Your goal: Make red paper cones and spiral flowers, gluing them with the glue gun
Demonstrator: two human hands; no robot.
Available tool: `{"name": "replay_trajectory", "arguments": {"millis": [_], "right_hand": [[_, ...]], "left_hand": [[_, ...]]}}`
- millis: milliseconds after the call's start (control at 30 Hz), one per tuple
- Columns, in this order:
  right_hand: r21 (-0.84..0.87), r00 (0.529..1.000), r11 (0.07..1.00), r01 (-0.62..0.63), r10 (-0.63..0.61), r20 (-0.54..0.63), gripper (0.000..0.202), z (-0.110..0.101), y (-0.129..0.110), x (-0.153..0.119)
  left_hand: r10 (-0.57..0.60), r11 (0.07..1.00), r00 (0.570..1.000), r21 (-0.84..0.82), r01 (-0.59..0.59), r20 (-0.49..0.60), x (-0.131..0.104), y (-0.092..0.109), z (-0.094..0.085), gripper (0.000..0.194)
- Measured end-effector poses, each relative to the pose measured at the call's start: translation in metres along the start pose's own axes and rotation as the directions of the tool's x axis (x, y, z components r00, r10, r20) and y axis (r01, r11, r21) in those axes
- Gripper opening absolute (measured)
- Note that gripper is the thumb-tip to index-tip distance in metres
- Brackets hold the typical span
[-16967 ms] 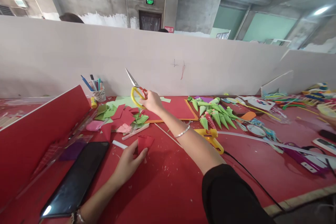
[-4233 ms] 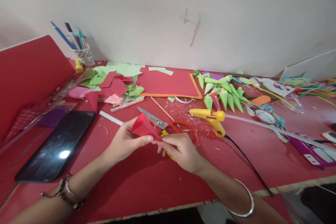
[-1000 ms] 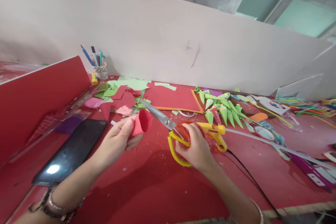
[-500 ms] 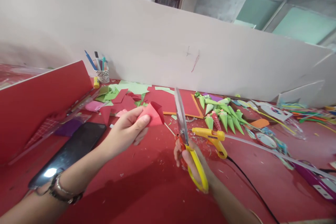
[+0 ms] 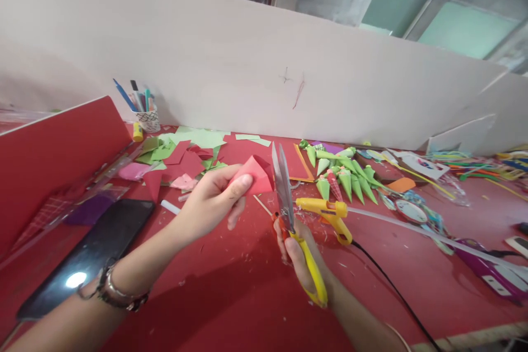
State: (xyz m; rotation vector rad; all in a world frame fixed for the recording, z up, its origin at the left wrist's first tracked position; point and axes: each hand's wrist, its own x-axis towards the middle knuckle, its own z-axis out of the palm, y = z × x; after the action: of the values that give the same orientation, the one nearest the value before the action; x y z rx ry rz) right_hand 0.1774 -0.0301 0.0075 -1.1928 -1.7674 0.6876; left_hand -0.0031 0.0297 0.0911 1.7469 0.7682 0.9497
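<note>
The folded red paper (image 5: pixel 256 175) is at the centre of the frame, held up above the table (image 5: pixel 231 297) by the left hand (image 5: pixel 216 198). Thumb pressed flat on its near face and fingers behind, that hand has it firmly pinched. It should weigh next to nothing and be stiff enough to keep a crease, yet easy to crush or tear; a light grip on the doubled, flat part near its left side, away from the free edge, would suit it best. The surface looks matt and dry, so it is unlikely to slip.

Just right of it, the right hand (image 5: pixel 299 250) is closed around the handles of the scissors (image 5: pixel 286 203). Their long metal blades point up the frame and stand slightly apart; whether one touches the paper's edge I cannot tell. The loops, one yellow and one red-orange, look like smooth plastic.

Beyond, left of centre, lie flat, sharp-cornered paper scraps (image 5: pixel 181 160) in red and green. Right of centre, slim pointed green cones (image 5: pixel 345 182) are heaped together, with a yellow plastic glue gun (image 5: pixel 322 207) below them, a translucent stick running from its rear. At lower left, the glossy black phone (image 5: pixel 82 258) throws back a bright spot of light. A patterned cup (image 5: pixel 146 119) of pens stands at left before the smooth, pale partition (image 5: pixel 206 66).
</note>
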Motion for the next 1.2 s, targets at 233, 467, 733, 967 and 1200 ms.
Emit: {"name": "replay_trajectory", "arguments": {"millis": [233,467,733,967,1200], "right_hand": [[-0.046,0.999,0.998,-0.031,0.031,0.011,0.020,-0.004,-0.005,0.001],[-0.012,0.996,0.998,-0.066,0.067,0.066,0.019,-0.003,-0.002,-0.002],[-0.077,0.997,0.995,-0.058,0.062,0.045,0.021,-0.005,-0.003,-0.002],[-0.166,0.996,0.983,-0.075,0.084,0.044,0.019,-0.006,-0.007,0.000],[-0.116,0.993,0.993,-0.021,0.034,0.109,0.027,-0.004,-0.002,-0.002]], "left_hand": [[-0.036,0.996,0.999,0.075,0.037,-0.015,-0.001,0.003,-0.001,0.032],[-0.048,0.987,0.999,0.156,0.048,-0.005,0.000,0.004,-0.003,0.034],[-0.039,0.976,0.999,0.213,0.040,-0.011,-0.001,0.006,-0.005,0.034],[-0.046,0.963,0.998,0.264,0.054,-0.037,0.000,0.008,-0.007,0.034],[-0.060,0.953,0.998,0.298,0.058,-0.002,-0.003,0.013,-0.007,0.035]]}}
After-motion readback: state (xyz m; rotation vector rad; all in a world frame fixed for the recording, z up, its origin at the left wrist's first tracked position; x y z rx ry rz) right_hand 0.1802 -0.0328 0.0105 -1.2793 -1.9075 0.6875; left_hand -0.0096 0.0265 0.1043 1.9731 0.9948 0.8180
